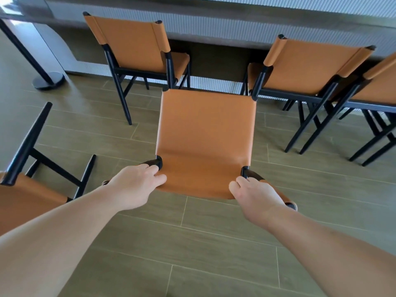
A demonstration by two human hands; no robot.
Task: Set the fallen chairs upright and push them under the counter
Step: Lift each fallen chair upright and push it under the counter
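**One chair in hand, one on the floor**

Head view: both hands are on the middle chair, a tan leather seat on a black frame, seen from above and behind. The left hand closes over the left back post where it meets the seat, and the right hand closes over the right post; each grip is clenched on the frame of that chair. The seat faces the counter and sits in the gap between two standing chairs, its front edge near the counter's lower wall but not tucked under. Whether all its legs are down on the floor cannot be told, since the seat hides them.

The left standing chair and the right standing chair are upright with their seats partly under the counter's front edge. A further chair shows at the right edge. At the lower left, a fallen chair lies on its side with its black legs pointing out sideways.

By my reading, the task is partway done: the held chair needs pushing in, and the fallen one needs righting and pushing in.
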